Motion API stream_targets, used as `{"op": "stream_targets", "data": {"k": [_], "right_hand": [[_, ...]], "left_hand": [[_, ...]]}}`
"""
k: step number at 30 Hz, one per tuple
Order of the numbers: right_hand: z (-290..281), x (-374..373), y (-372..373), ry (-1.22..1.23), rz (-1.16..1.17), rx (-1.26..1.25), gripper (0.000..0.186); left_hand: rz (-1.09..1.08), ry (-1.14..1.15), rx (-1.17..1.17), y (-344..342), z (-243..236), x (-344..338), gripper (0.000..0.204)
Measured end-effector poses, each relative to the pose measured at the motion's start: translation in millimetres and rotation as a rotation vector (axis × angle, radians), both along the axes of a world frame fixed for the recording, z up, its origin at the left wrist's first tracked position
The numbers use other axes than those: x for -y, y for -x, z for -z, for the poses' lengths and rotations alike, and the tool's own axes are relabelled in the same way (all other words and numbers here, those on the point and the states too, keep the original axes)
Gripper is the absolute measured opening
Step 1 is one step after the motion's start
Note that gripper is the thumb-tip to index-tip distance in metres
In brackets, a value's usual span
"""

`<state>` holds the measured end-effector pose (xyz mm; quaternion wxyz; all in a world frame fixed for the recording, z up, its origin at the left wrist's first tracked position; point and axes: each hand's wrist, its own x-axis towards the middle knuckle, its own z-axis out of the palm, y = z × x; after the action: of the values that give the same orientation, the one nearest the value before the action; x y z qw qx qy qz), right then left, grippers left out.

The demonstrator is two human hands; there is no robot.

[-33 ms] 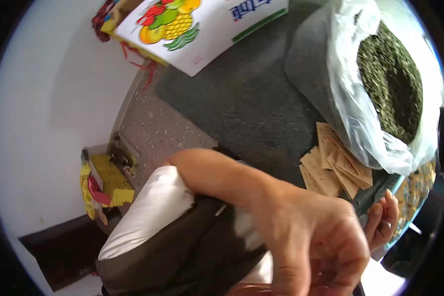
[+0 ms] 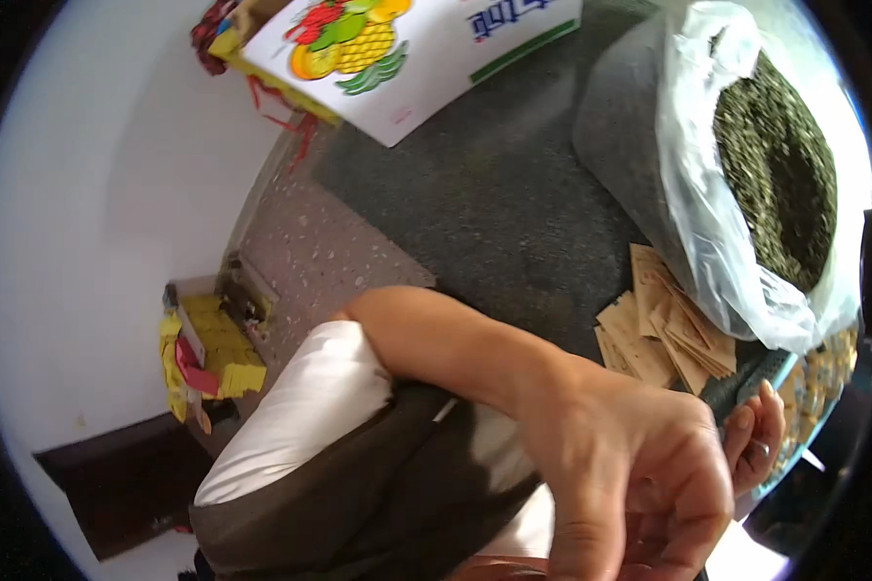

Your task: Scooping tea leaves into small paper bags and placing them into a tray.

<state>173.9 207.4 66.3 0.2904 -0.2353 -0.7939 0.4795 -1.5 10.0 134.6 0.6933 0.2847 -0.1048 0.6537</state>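
My left arm crosses the view from the left. My left hand (image 2: 639,465) is close to the camera, its fingers curled in toward the thumb; the fingertips reach the lower edge, and whatever they hold is hidden. Farther right, my right hand (image 2: 758,438) has thumb and finger pinched together, with a ring on one finger. I cannot make out what is in that pinch. Just beyond the hands lies a loose pile of flat brown paper packets (image 2: 649,334). Behind the pile stands an open clear plastic bag (image 2: 693,184) of dried, chopped green leaves (image 2: 780,165), hollowed in the middle.
A dark grey mat or tabletop (image 2: 494,194) stretches beyond my arm. On it, at the back, is a white carton (image 2: 436,68) printed with fruit. A teal basket (image 2: 794,441) with small packets stands at the right. Lower left, an open box holds yellow packages (image 2: 218,334) near the wall.
The whole view has shifted slightly, so things and hands alike sit a little farther right. Both hands keep nearly the same pose.
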Motion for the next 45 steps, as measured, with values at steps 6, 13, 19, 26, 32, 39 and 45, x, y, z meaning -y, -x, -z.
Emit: {"op": "stream_targets", "data": {"k": [6, 13, 19, 26, 32, 39, 45], "right_hand": [[37, -32, -14, 0.059, 0.182, -0.058, 0.04], [-1, 13, 11, 0.091, 0.154, 0.067, 0.025], [6, 2, -1, -0.03, 0.165, 0.071, 0.023], [-3, 18, 15, 0.038, 0.137, -0.07, 0.022], [-6, 7, 12, -0.101, 0.043, -0.039, 0.027], [-7, 6, 17, -0.098, -0.001, -0.082, 0.026], [-11, 10, 19, 0.009, 0.031, -0.13, 0.021]], "left_hand": [[-0.196, -0.264, 0.049, -12, 12, -21, 0.028], [-0.461, -0.148, -0.2, 4, 2, -11, 0.022], [-0.771, -0.059, -0.314, -7, -11, 2, 0.007], [-0.737, 0.111, -0.116, 6, 21, -3, 0.015], [-0.7, 0.232, -0.139, 16, 22, 5, 0.012], [-0.721, 0.345, -0.134, 20, 15, 7, 0.016], [-0.683, 0.223, -0.402, 24, 9, 13, 0.042]]}}
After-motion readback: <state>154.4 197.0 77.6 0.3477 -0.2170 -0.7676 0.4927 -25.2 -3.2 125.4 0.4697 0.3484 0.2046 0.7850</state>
